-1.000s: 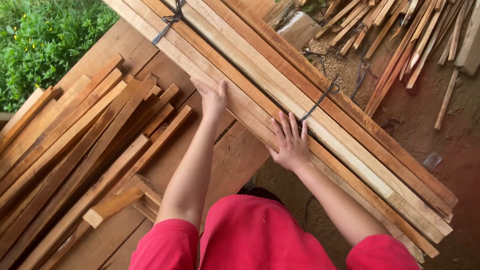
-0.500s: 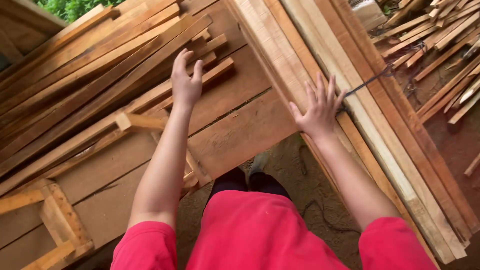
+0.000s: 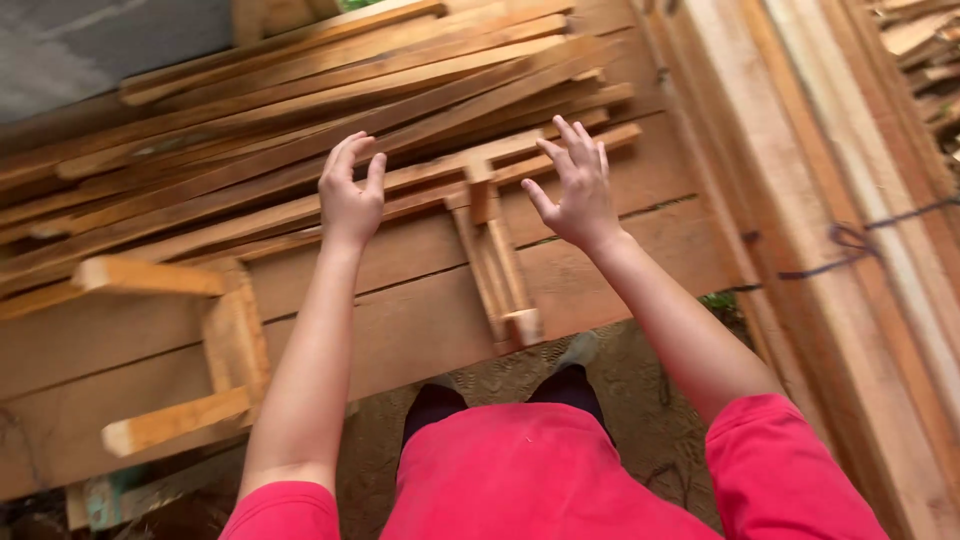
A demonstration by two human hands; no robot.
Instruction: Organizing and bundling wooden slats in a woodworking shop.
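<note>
Our two hands are raised over a stack of wooden slats, and neither holds anything. The left hand (image 3: 350, 195) has its fingers spread and slightly curled, palm facing down and forward. The right hand (image 3: 575, 190) is also wide open, fingers fanned apart.

Just past the fingertips of both hands lies the pile of slats (image 3: 300, 130). These are long, thin strips of reddish-brown wood, stacked loosely. Their long axis runs across our view, from lower left to upper right, so the slats lie crosswise to our reaching arms. We cannot tell whether the fingertips touch the wood or hover just above it.

Both hands are about equally near the pile. The left hand is over its middle; the right hand is near the slat ends on the right side.

Between the hands, a few short slats (image 3: 495, 265) point back toward us, at an angle to the rest. The pile rests on broad planks (image 3: 420, 310). At far right lies a separate bundle (image 3: 850, 300) of longer boards, tied with dark cord (image 3: 850, 240), well apart from the right hand.
</note>
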